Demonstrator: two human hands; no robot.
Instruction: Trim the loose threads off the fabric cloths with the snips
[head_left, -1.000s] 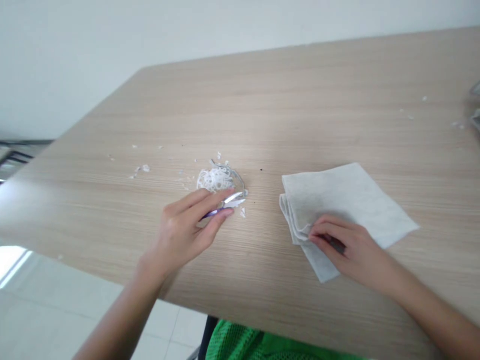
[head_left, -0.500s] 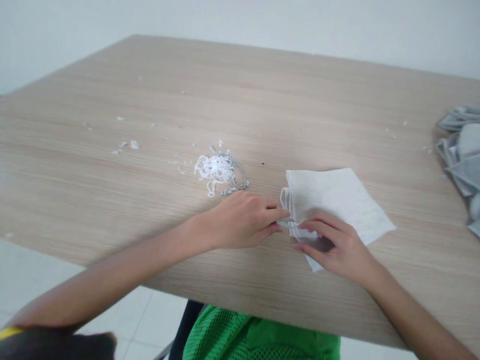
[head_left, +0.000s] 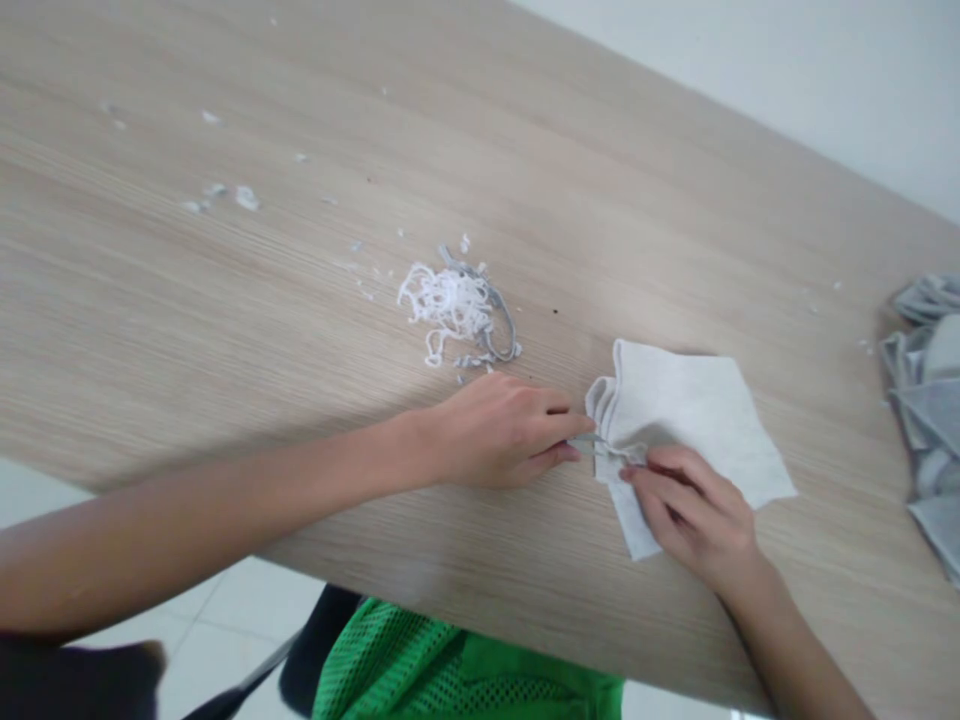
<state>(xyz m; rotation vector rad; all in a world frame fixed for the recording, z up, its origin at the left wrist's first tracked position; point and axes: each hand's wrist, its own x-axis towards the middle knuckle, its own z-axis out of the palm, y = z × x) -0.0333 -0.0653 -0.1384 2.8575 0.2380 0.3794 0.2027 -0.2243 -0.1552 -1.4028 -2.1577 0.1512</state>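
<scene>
A white folded cloth (head_left: 697, 400) lies on the table right of centre, with several layered folds at its left edge. My left hand (head_left: 517, 430) comes in from the left, closed in a pinch on a thin pale strip at those folds; what the strip belongs to is too small to tell. On the cloth's lower part, my right hand (head_left: 697, 510) pinches a small bit of pale thread. The thread runs between the fingertips of both hands. Beyond my left hand lies a tangled heap of white thread (head_left: 450, 300) with a grey cord (head_left: 506, 320) along its right side.
A pile of grey and white cloths (head_left: 934, 400) rests at the right side of the table (head_left: 225, 330). Small white scraps (head_left: 246, 197) are scattered at the upper left. Green mesh fabric (head_left: 450, 670) shows below the table's front edge.
My right hand has closed its fingers into a pinch on the thread, which now shows between both hands. The view has tilted and turned. My left hand stays by the folds.
</scene>
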